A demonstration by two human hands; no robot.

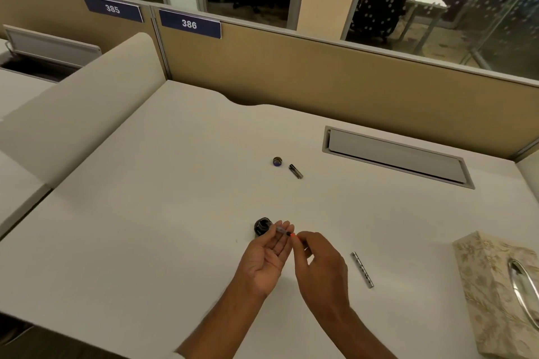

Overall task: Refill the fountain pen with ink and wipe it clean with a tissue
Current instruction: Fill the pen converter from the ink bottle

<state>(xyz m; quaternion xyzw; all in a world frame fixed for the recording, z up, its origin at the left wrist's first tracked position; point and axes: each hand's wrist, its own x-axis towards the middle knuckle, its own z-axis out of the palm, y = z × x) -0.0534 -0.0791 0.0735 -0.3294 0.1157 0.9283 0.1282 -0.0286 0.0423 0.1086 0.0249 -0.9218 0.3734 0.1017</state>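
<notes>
Covering most of the view, the white bench (175,213) carries a tissue box (490,285) at its right edge. Near the front edge, the left hand (267,256) lies palm-up with fingers straight, cradling the pen (281,231) beside the ink bottle (262,227). The right hand (320,265) pinches the pen's orange end.

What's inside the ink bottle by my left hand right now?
The ink bottle stands uncapped, dark inside. The left hand and the pen section cover its right rim, so whether the nib reaches the ink cannot be seen.
</notes>
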